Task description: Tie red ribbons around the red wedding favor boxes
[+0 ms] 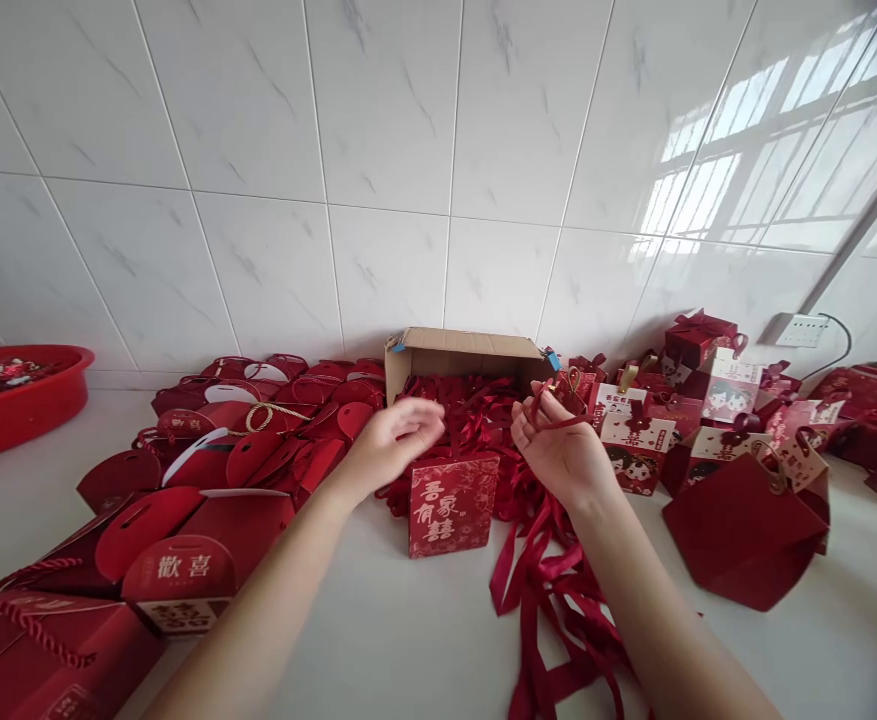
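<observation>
My left hand (395, 442) is held in the air just above and left of a small red gift box (453, 506) with pale Chinese lettering. Its fingers are stretched out and hold nothing. To the right of that box my right hand (562, 450) is turned palm up, fingers partly curled, with a dark red ribbon (564, 425) caught at the thumb and fingers. Behind both hands a cardboard carton (472, 343) lies with its opening toward me, and a heap of dark red ribbons (539, 600) spills from it across the white tabletop.
Red candy boxes with rope handles (205, 510) crowd the left side. Finished-looking gift boxes and bags (753, 530) stand on the right. A red basin (25, 420) of wrapped sweets is at far left. A white power strip (794, 330) is on the tiled wall.
</observation>
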Tool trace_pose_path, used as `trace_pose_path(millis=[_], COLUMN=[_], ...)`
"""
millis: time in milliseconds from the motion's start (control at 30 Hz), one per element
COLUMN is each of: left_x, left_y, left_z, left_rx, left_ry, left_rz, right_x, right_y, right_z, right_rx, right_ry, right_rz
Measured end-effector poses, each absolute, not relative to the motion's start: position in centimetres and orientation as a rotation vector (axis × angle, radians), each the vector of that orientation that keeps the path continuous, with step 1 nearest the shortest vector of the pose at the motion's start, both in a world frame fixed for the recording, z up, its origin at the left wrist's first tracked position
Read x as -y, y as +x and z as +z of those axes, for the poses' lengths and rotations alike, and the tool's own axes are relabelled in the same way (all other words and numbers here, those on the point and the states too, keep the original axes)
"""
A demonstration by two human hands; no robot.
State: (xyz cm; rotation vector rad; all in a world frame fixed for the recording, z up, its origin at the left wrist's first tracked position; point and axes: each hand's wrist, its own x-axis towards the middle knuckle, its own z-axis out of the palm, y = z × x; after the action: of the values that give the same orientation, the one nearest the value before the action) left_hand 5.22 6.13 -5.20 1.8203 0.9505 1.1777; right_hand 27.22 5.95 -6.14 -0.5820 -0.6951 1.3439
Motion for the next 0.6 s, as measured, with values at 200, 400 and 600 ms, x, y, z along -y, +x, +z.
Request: trace_pose_path(millis=[200, 400, 600], left_x=[-6.3, -6.4, -3.2], left_y=[6.3, 6.6, 7.6], left_z=[-5.3, -5.5, -3.7], left_rx=[-0.346, -0.413, -0.577], left_ry=[0.591, 0.434, 1.035], left_rz=[1.553, 1.630, 1.616], right_x=[-8.3, -9.1, -3.5], right_y=[24.6, 22.5, 23.1], right_z=[-6.5, -5.8, -5.5], right_rx=[0.595, 0.695, 1.285], right_ry=[-0.606, -0.679, -0.784], right_rz=[1.341, 1.175, 0.467])
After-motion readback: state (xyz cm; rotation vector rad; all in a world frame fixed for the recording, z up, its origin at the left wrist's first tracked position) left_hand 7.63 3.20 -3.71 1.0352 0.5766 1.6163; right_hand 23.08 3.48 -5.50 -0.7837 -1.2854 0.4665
